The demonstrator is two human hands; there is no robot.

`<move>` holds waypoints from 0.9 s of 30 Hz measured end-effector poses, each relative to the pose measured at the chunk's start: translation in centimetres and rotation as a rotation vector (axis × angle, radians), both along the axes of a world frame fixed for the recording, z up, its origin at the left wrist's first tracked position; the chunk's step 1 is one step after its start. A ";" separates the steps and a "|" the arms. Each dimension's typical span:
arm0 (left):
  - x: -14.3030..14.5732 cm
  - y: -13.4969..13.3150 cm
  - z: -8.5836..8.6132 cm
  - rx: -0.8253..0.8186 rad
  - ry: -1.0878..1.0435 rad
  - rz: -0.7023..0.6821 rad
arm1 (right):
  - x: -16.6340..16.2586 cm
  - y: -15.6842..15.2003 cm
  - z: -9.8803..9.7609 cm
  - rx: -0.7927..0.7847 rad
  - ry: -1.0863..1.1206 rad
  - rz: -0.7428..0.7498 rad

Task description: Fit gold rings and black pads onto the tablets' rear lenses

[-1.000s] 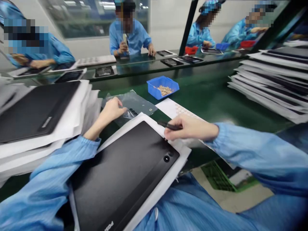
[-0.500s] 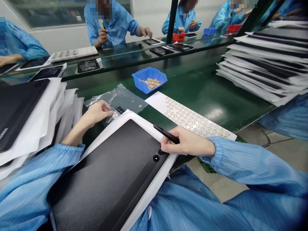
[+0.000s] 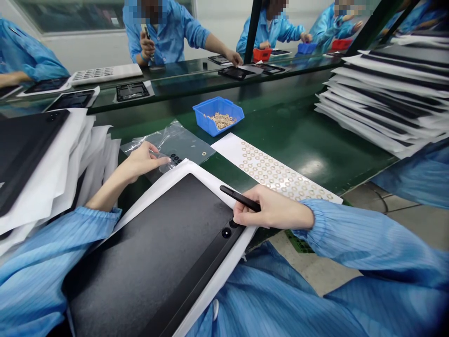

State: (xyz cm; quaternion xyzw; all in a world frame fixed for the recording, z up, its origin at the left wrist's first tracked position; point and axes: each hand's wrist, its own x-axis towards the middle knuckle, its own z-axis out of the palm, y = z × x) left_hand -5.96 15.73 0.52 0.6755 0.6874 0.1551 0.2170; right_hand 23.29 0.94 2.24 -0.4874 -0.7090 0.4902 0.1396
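Observation:
A black tablet back cover (image 3: pixel 157 252) lies on a white foam sheet (image 3: pixel 213 288) across my lap. My right hand (image 3: pixel 270 210) is closed on a black tweezer-like tool (image 3: pixel 238 198), and its fingertips press at the cover's corner beside two round holes (image 3: pixel 226 232). My left hand (image 3: pixel 140 161) reaches to a clear plastic bag (image 3: pixel 175 142) holding small black round parts (image 3: pixel 175 158); its fingers pinch at the bag's edge.
A blue bin (image 3: pixel 218 114) of small tan parts stands behind a white sheet of ring stickers (image 3: pixel 273 171) on the green belt (image 3: pixel 301 135). Stacks of covers in foam lie at left (image 3: pixel 31 159) and right (image 3: pixel 386 103). Other people in blue coats work across the line.
The view has tilted down and steadied since one second ago. My right hand has slid along the cover's corner to the holes; my left hand stays at the bag.

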 end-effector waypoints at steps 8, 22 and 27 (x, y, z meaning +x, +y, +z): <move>-0.1 0.1 -0.2 0.014 0.006 -0.011 | -0.7 -0.5 0.9 0.098 -0.147 0.027; -0.2 0.5 -0.4 0.028 -0.013 0.018 | -0.5 1.4 1.2 -0.014 -0.146 0.151; 0.2 0.4 -0.3 0.030 -0.049 0.055 | -3.6 6.1 3.0 0.378 -0.150 0.093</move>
